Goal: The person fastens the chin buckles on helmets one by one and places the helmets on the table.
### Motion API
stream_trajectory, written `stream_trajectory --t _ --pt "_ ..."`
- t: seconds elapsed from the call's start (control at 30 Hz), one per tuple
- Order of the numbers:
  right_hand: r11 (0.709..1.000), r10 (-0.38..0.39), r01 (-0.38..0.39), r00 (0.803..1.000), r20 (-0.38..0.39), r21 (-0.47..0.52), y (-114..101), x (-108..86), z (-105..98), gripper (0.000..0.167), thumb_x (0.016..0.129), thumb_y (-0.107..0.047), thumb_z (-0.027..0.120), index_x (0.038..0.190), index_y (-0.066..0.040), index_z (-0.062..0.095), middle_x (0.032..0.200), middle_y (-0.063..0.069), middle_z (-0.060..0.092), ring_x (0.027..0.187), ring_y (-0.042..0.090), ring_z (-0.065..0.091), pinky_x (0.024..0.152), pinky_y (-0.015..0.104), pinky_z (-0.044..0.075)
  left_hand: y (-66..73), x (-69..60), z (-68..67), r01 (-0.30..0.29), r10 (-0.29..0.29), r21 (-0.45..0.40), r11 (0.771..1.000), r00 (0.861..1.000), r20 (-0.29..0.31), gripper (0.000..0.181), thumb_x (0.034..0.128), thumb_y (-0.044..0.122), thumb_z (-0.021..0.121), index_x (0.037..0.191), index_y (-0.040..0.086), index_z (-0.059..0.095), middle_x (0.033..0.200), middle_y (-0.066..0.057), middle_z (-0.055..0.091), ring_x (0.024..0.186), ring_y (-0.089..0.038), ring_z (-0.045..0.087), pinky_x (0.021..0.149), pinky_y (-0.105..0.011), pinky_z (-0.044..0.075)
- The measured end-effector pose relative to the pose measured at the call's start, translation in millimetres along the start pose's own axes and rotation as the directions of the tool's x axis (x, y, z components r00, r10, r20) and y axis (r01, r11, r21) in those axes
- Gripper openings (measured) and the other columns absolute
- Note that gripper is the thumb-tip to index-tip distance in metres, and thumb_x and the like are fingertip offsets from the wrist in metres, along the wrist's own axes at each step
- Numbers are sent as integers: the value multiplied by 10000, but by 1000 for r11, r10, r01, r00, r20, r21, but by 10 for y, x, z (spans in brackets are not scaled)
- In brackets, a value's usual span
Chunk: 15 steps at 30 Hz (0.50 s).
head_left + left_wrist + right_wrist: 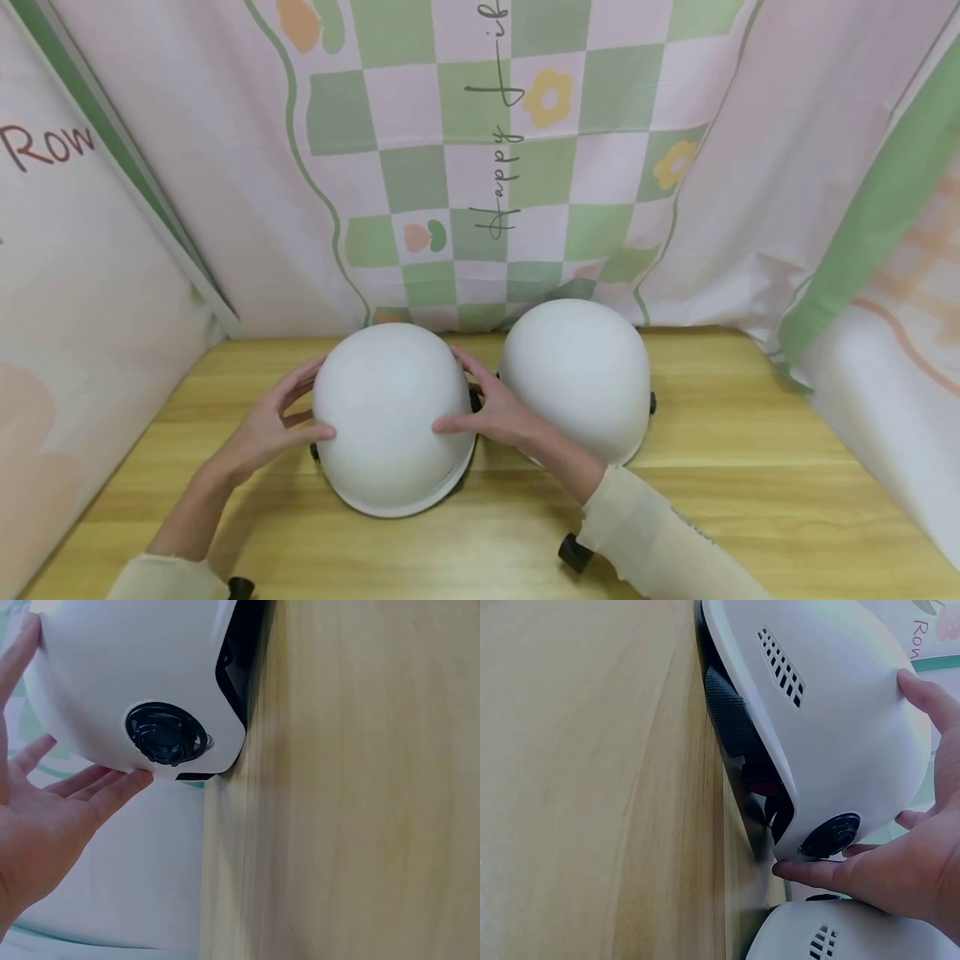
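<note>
The nearer white helmet (pixel 386 408), lower centre, sits dome up, long axis running up the frame; left grip (pixel 262 427) and right grip (pixel 498 412), spread wide, touch its sides.

front: tabletop (pixel 420 558) passable | between helmets (pixel 390 408) (pixel 576 375): right hand (pixel 498 408) blocks | rear: curtain (pixel 405 108)

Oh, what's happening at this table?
Someone's left hand and right hand touch opposite sides of a white helmet, fingers spread against its shell. It sits dome up, close over the wood-grain table. A similar second helmet stands just to the right, also dome up, partly hidden behind the right forearm.
</note>
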State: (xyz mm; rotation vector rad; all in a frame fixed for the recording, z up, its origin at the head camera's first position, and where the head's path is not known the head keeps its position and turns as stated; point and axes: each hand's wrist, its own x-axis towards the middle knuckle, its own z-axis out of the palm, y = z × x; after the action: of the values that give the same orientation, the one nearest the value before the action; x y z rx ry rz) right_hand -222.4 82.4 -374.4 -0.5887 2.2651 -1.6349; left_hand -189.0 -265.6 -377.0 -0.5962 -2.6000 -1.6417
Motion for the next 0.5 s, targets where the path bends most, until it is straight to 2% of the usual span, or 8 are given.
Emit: stream_trajectory --t 0.27,0.37,0.5 --pt "1000 10 -9 1000 -11 6 41 -1 16 1040 827 -313 880 1652 -335 248 1696 72 234 1517 414 290 1132 680 342 -25 -2 14 7 -6 17 1000 1000 -13 931 861 67 840 1630 102 317 1619 -183 353 1442 -425 364 1053 -622 449" --pt "1000 10 -10 1000 -16 0 31 -23 17 1047 824 -319 882 1655 -331 245 1698 74 235 1510 411 305 1126 680 351 -24 -9 14 5 -4 24 1000 1000 -17 931 858 65 843 1630 97 322 1625 -176 355 1446 -415 371 1043 -573 476" --pt "1000 11 -12 1000 -24 -20 4 -59 15 1056 821 -339 878 1660 -315 236 1698 80 242 1498 413 324 1121 680 357 -4 -23 19 4 -4 33 999 1000 -23 926 861 65 844 1630 95 328 1639 -170 348 1452 -411 372 1027 -444 514"
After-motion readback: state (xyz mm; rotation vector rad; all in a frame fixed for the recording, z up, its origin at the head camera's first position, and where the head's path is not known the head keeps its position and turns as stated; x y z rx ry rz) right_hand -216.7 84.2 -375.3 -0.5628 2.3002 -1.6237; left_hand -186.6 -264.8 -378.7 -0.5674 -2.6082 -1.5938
